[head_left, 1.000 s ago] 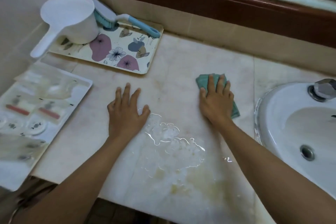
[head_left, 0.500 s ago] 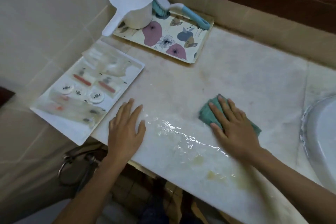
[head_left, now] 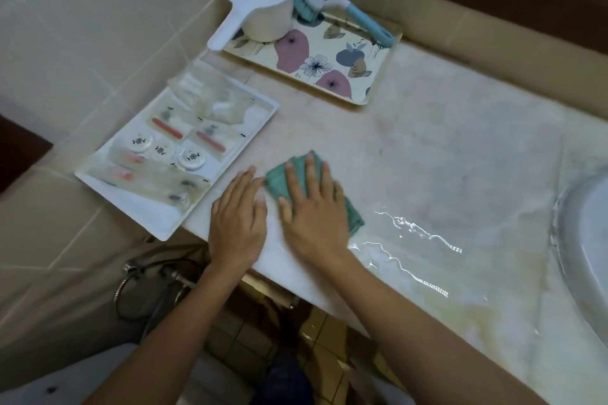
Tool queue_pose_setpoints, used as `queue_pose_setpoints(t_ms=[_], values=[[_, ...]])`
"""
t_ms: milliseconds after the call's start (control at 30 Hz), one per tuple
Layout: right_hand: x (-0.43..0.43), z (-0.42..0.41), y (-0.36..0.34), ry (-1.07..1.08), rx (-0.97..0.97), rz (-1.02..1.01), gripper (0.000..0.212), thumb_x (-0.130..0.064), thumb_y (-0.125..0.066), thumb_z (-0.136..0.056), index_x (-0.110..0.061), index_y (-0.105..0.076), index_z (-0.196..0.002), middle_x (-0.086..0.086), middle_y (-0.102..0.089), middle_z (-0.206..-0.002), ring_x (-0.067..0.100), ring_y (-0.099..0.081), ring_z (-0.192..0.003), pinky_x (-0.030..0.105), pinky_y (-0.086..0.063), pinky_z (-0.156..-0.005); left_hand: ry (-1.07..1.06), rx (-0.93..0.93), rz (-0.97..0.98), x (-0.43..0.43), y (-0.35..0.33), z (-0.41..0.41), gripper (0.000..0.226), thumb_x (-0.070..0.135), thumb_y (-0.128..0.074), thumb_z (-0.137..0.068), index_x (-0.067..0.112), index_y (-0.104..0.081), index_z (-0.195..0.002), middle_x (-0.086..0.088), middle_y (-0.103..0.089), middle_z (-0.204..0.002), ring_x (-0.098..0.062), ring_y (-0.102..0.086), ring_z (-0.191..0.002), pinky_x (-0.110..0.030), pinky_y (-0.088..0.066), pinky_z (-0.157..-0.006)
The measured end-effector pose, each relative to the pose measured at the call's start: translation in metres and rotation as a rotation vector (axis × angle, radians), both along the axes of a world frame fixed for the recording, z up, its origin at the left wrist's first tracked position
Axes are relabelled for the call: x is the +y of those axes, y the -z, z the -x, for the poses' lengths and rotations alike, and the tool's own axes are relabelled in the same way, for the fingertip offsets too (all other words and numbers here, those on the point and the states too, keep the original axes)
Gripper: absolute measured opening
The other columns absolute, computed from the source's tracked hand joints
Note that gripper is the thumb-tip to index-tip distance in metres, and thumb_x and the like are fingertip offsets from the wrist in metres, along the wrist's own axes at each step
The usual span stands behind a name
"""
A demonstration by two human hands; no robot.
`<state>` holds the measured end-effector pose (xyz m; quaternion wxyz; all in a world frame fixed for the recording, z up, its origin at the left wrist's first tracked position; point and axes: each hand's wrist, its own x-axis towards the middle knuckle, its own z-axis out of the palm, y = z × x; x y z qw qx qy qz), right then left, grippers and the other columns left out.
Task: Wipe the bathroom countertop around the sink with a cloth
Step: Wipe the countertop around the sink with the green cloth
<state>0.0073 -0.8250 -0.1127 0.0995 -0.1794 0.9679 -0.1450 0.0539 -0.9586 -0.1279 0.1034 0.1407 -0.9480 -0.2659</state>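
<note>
Now my right hand (head_left: 316,220) and the green cloth (head_left: 278,179) are further left than half a second ago, right next to my left hand (head_left: 238,223). The left hand is in about the same spot as before.

My right hand lies flat on top of the cloth with its fingers straight and spread, pressing it down on the pale countertop (head_left: 444,148). It does not hold the cloth. The cloth pokes out past the fingertips and by the wrist.

My left hand lies flat on the countertop near the front edge, fingers straight, holding nothing.

I see a shiny puddle (head_left: 411,240) just to the right of the cloth. The sink (head_left: 585,240) is at the far right, well apart from my hands.

A white tray (head_left: 131,207) with little packets sits just left of my left hand and hangs over the edge. Further back is a flowered tray (head_left: 329,66) with a white scoop (head_left: 263,0) and a blue brush (head_left: 362,20) on it.
</note>
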Motion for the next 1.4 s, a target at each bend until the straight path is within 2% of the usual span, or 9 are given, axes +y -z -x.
queue_pose_setpoints(t_ms=[200,367,500,600,833,1000,1100,1200,1400], values=[[0.121,-0.054,-0.002,-0.163,0.033,-0.027,0.060,-0.053,-0.021,-0.099,-0.038,0.003,-0.152,-0.007,0.013,-0.161,0.016,0.016,-0.147,0.036,0.002,-0.118,-0.049,0.017,-0.023,0.005,-0.005,-0.003,0.038,0.023,-0.042,-0.095,0.019,-0.060,-0.129,0.005,-0.045,-0.148,-0.016,-0.037,-0.138,-0.039,-0.030,-0.111],[0.226,-0.009,-0.003,0.047,0.047,-0.075,0.059,-0.050,-0.022,-0.099,-0.036,-0.004,-0.153,-0.003,0.005,-0.162,0.021,0.003,-0.149,0.042,-0.009,-0.118,-0.120,-0.308,0.077,0.051,-0.010,-0.024,0.054,0.039,-0.029,-0.101,0.030,-0.017,-0.153,0.011,0.000,-0.162,-0.009,0.004,-0.149,-0.039,-0.004,-0.118],[0.198,0.016,-0.002,0.230,0.020,-0.074,0.060,-0.045,-0.022,-0.100,-0.026,-0.006,-0.154,0.008,0.005,-0.162,0.031,0.003,-0.148,0.047,-0.009,-0.118,-0.116,-0.398,0.159,0.095,-0.008,-0.056,0.057,0.046,-0.015,-0.102,0.030,0.001,-0.154,0.008,0.015,-0.161,-0.013,0.016,-0.147,-0.040,0.003,-0.118],[0.150,-0.012,-0.001,0.158,0.010,0.007,0.060,-0.044,-0.020,-0.100,-0.025,-0.004,-0.154,0.009,0.008,-0.161,0.031,0.007,-0.147,0.047,-0.005,-0.118,-0.119,-0.477,0.137,0.103,-0.011,-0.065,0.059,0.049,-0.014,-0.101,0.032,0.007,-0.153,0.008,0.021,-0.160,-0.014,0.020,-0.146,-0.042,0.006,-0.118],[0.189,-0.122,0.001,-0.172,0.053,0.039,0.059,-0.049,-0.022,-0.100,-0.030,-0.005,-0.154,0.002,0.007,-0.162,0.025,0.010,-0.148,0.043,-0.003,-0.118,-0.272,-0.410,0.055,0.127,-0.026,-0.047,0.061,0.039,-0.038,-0.098,0.017,-0.022,-0.153,-0.004,-0.002,-0.163,-0.024,-0.002,-0.149,-0.046,-0.009,-0.120],[0.293,-0.104,0.003,-0.007,0.099,-0.061,0.061,-0.051,-0.023,-0.097,-0.035,-0.005,-0.153,-0.004,0.003,-0.162,0.019,0.005,-0.149,0.041,-0.008,-0.118,-0.028,-0.260,0.040,0.179,-0.019,-0.031,0.054,0.042,-0.034,-0.100,0.029,-0.025,-0.151,0.002,-0.001,-0.163,-0.020,0.004,-0.149,-0.043,-0.004,-0.119],[0.291,-0.056,0.005,0.169,0.070,-0.066,0.061,-0.048,-0.024,-0.098,-0.033,-0.006,-0.153,-0.002,0.003,-0.162,0.022,0.004,-0.148,0.043,-0.010,-0.119,0.001,-0.275,0.183,0.186,-0.008,-0.033,0.056,0.048,-0.025,-0.099,0.034,-0.015,-0.152,0.003,0.005,-0.163,-0.021,0.011,-0.149,-0.045,0.001,-0.118],[0.257,-0.039,0.003,0.348,0.027,-0.018,0.062,-0.046,-0.023,-0.099,-0.028,-0.002,-0.154,0.003,0.009,-0.162,0.024,0.009,-0.148,0.043,-0.006,-0.119,-0.046,-0.240,0.159,0.188,-0.008,-0.033,0.054,0.046,-0.035,-0.097,0.032,-0.027,-0.149,0.001,-0.007,-0.163,-0.022,0.002,-0.149,-0.045,-0.004,-0.118],[0.265,-0.108,0.000,0.074,0.047,-0.013,0.061,-0.050,-0.021,-0.098,-0.033,-0.001,-0.153,-0.006,0.013,-0.161,0.014,0.020,-0.146,0.037,0.002,-0.118,-0.014,-0.176,0.106,0.187,-0.019,0.015,0.045,0.032,-0.055,-0.089,0.022,-0.050,-0.133,-0.007,-0.024,-0.156,-0.028,-0.018,-0.142,-0.048,-0.021,-0.111]])
